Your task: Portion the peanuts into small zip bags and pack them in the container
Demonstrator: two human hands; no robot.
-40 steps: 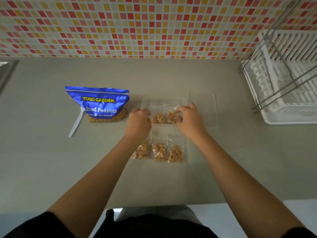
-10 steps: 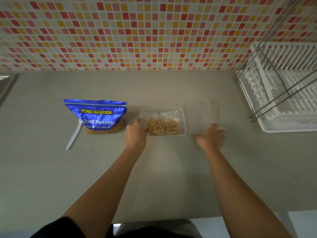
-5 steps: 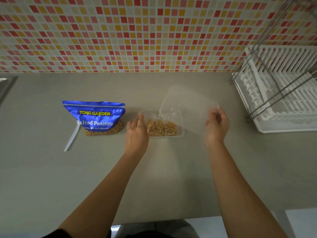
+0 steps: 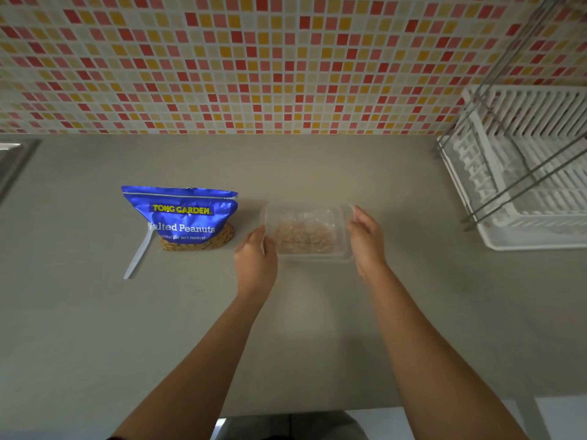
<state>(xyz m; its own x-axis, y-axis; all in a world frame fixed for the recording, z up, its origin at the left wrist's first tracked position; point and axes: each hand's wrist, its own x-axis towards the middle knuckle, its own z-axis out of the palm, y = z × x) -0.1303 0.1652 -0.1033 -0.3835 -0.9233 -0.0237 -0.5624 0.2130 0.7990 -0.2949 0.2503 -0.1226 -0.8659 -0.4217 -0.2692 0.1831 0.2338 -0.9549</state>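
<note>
Seating clear plastic lid (image 4: pixel 305 214) on clear rectangular container (image 4: pixel 317 257): probably light, flexy, slippery, so grab short ends. Left hand (image 4: pixel 255 260) flat against it; right hand (image 4: pixel 365 239) grip unclear.

**A home kitchen, seen at the bench**

Small red, orange and cream mosaic tiles (image 4: pixel 286 65) cover the wall behind a plain grey bench (image 4: pixel 95 328). A white plastic dish rack (image 4: pixel 524 185) with metal bars stands at the right end. The steel rim of a sink (image 4: pixel 16 157) shows at the far left. A blue bag of salted peanuts (image 4: pixel 184 217) stands on the bench.
</note>
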